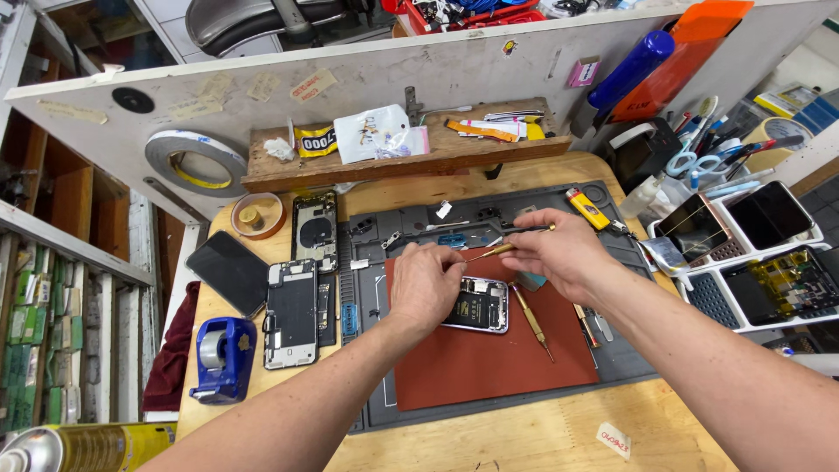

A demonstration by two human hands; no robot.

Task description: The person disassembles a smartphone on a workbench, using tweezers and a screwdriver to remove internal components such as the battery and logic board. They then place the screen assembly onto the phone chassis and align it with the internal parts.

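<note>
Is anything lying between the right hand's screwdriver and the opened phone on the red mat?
Nothing visible. The right hand holds a screwdriver whose tip points toward the left hand, which rests on the opened phone. Another screwdriver lies on the red mat beside the phone, not in the way.

Two bare forearms enter from bottom edge of head view. No sleeves in view on either arm, no gloves. Left hand [426, 284]: no ring, no watch or band seen at wrist; back of hand faces camera, knuckles visible. Right hand [559, 253]: likewise bare, no ring or wrist strap seen. Fingernails too small to judge. Fine hair on both forearms. No markings or tattoos visible on shown parts. Upper arms out of view.
</note>
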